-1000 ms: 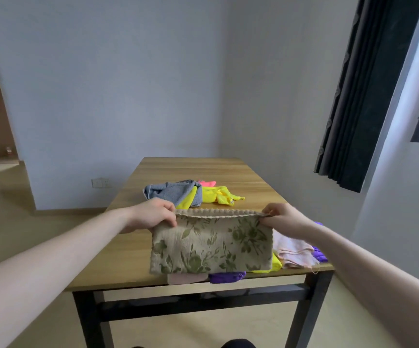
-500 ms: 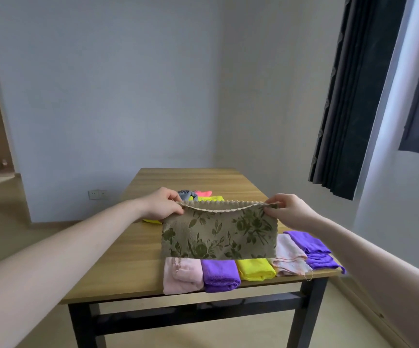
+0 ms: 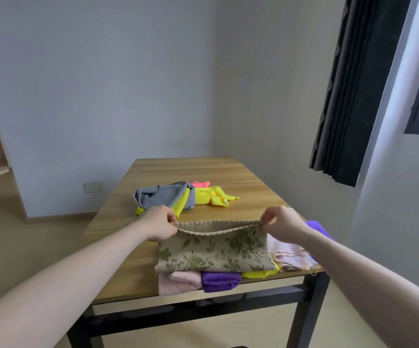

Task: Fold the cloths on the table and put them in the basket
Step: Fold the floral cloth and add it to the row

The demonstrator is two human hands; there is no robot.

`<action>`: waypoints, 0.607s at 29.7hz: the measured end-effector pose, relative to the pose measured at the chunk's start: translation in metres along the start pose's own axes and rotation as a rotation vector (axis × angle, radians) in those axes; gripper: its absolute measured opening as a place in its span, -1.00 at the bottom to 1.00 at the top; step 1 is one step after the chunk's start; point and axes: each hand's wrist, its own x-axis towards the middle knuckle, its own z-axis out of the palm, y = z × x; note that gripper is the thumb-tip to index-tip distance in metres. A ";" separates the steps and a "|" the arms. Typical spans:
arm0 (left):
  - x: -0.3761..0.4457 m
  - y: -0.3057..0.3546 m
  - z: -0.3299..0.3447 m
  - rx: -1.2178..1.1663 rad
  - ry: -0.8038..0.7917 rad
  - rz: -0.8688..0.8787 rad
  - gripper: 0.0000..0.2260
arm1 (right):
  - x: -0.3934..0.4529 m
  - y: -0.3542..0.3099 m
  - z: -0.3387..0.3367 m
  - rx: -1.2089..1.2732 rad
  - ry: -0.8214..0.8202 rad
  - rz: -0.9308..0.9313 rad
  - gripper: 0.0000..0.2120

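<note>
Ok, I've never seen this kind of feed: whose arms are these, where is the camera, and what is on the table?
No machine here: a person works bare-handed, and the one camera sits on their head, looking forward and down. The left hand and right hand each pinch a top corner of a floral cloth, held over folded cloths lined along the near edge of the wooden table. Further back lies an unfolded pile of grey, yellow and pink cloths. No basket is in view.
</note>
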 end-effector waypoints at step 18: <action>-0.038 -0.017 0.015 0.026 0.093 0.180 -0.92 | -0.040 0.017 0.011 -0.014 0.010 -0.089 -0.80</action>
